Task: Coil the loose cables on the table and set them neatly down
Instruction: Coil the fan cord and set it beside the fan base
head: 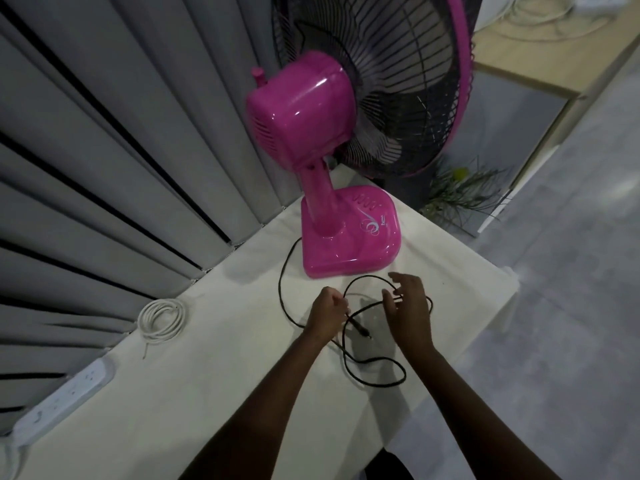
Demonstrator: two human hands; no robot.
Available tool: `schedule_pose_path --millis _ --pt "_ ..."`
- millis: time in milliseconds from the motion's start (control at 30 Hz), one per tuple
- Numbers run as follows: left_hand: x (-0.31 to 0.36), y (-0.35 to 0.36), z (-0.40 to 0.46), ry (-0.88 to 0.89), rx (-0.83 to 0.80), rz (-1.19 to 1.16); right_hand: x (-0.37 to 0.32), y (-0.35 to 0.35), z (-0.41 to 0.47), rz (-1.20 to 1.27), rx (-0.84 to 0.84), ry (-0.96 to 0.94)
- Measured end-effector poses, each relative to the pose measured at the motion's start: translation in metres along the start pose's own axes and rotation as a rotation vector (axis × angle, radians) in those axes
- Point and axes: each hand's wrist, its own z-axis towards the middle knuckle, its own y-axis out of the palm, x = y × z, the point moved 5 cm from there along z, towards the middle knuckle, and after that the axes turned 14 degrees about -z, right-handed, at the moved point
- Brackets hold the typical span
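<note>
A thin black cable (pixel 375 379) lies in loose loops on the white table (pixel 207 393), just in front of the pink fan's base. My left hand (pixel 327 313) is shut on the cable near its plug end (pixel 360 329), which sticks out toward the right. My right hand (pixel 408 306) hovers over another loop, fingers spread, with a strand pinched between thumb and forefinger. One strand runs up along the left of the fan's base. A white cable (pixel 160 318) lies coiled at the table's left edge.
A pink table fan (pixel 346 188) stands at the far end of the table. A white power strip (pixel 59 400) lies along the near left edge. Grey curtains hang on the left. The table's right edge drops to a grey floor.
</note>
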Motion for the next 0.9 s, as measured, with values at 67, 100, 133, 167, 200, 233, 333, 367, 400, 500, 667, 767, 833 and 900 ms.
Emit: schedule_pose_path --millis 67,100,133,167,200,233,333,367,400,500,667,767,833,900 --pt "0.013 -0.013 -0.016 -0.004 -0.049 -0.272 -0.009 -0.003 0.012 -0.066 -0.052 -0.068" --pt "0.02 -0.019 -0.024 0.0 -0.077 -0.364 -0.017 -0.003 0.017 -0.081 -0.084 -0.113" --pt "0.026 -0.027 -0.032 0.003 -0.114 -0.448 -0.026 -0.002 0.02 -0.077 -0.115 -0.158" --pt "0.033 -0.033 -0.041 0.004 -0.158 -0.522 -0.035 0.0 0.022 -0.053 -0.148 -0.201" --pt "0.04 -0.039 -0.049 0.006 -0.205 -0.588 -0.044 0.003 0.022 -0.019 -0.185 -0.237" --pt "0.047 -0.046 -0.057 0.011 -0.243 -0.636 -0.054 0.007 0.022 0.015 -0.233 -0.258" --pt "0.063 -0.07 -0.078 0.077 -0.276 -0.729 -0.078 0.019 0.014 0.046 -0.379 -0.263" --pt "0.068 -0.081 -0.085 0.108 -0.275 -0.779 -0.085 0.021 0.011 0.042 -0.389 -0.27" --pt "0.074 -0.092 -0.093 0.133 -0.278 -0.847 -0.09 0.022 0.009 0.043 -0.388 -0.278" --pt "0.09 -0.127 -0.116 0.256 -0.307 -0.798 -0.107 0.02 -0.002 0.097 -0.41 -0.27" --pt "0.105 -0.155 -0.154 0.361 -0.325 -0.581 -0.156 0.019 -0.028 0.246 -0.519 -0.238" --pt "0.111 -0.164 -0.175 0.337 -0.361 -0.855 -0.188 0.017 -0.041 0.148 -0.538 -0.298" --pt "0.117 -0.17 -0.189 0.289 -0.436 -1.069 -0.205 0.016 -0.054 0.123 -0.603 -0.409" --pt "0.123 -0.178 -0.204 0.248 -0.529 -1.248 -0.213 0.019 -0.07 0.159 -0.657 -0.432"
